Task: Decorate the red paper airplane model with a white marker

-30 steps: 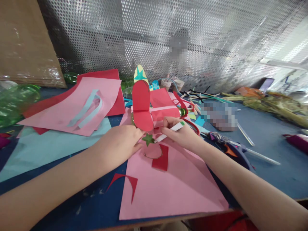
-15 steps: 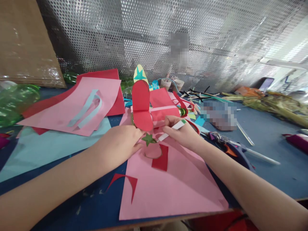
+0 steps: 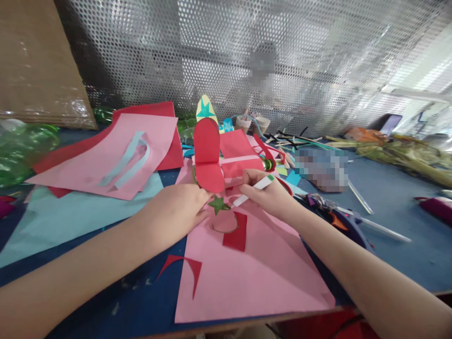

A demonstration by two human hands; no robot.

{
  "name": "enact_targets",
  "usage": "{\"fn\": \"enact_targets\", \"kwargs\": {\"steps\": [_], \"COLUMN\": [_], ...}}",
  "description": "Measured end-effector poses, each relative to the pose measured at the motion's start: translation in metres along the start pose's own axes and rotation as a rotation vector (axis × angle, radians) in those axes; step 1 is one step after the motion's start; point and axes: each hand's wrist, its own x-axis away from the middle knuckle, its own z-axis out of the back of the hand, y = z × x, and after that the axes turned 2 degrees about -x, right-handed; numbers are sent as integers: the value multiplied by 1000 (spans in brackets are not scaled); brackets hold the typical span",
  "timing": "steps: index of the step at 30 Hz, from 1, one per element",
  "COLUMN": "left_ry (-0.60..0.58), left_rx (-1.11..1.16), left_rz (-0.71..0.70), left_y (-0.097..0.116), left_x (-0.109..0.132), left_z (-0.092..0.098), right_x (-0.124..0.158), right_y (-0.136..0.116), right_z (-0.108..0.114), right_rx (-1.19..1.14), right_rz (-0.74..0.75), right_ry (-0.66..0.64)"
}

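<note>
My left hand [image 3: 176,212] is closed, its fingertips pinching the edge of a small green paper star [image 3: 218,204] that lies on a pink sheet [image 3: 254,273]. My right hand [image 3: 266,193] grips a white pen-like stick with a green tip [image 3: 251,190], its lower end pointing down at the star. Just behind both hands stands a red paper craft [image 3: 209,157] with a rounded upright flap and a pink band around its body.
A red scrap [image 3: 236,230] and a curved red offcut [image 3: 183,266] lie on the pink sheet and blue table. Pink, red and light-blue sheets [image 3: 106,160] spread to the left. Green plastic bottles [image 3: 21,150] sit far left, sticks and a glue gun [image 3: 339,219] at right.
</note>
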Motion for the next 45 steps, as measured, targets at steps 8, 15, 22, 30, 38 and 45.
{"fn": "enact_targets", "kwargs": {"steps": [8,15,22,30,38,45], "left_ry": [-31,-27,-34,-24,-26,-19], "left_rx": [-11,-4,-22,-20,-9,-8], "left_rz": [16,15,14,17,20,21], "left_y": [1,0,0,-1,-1,-1], "left_x": [0,0,-1,-1,0,-1], "left_z": [3,0,1,-1,-1,-1], "right_x": [0,-1,0,0,-1,0], "right_y": [0,3,1,1,3,2], "right_z": [0,0,0,-2,-2,-2], "right_rx": [-8,-11,2,-48,-38,-38], "right_rz": [-10,10,0,-19,-6,-1], "right_ry": [11,-5,-8,-49,-53,-41]}}
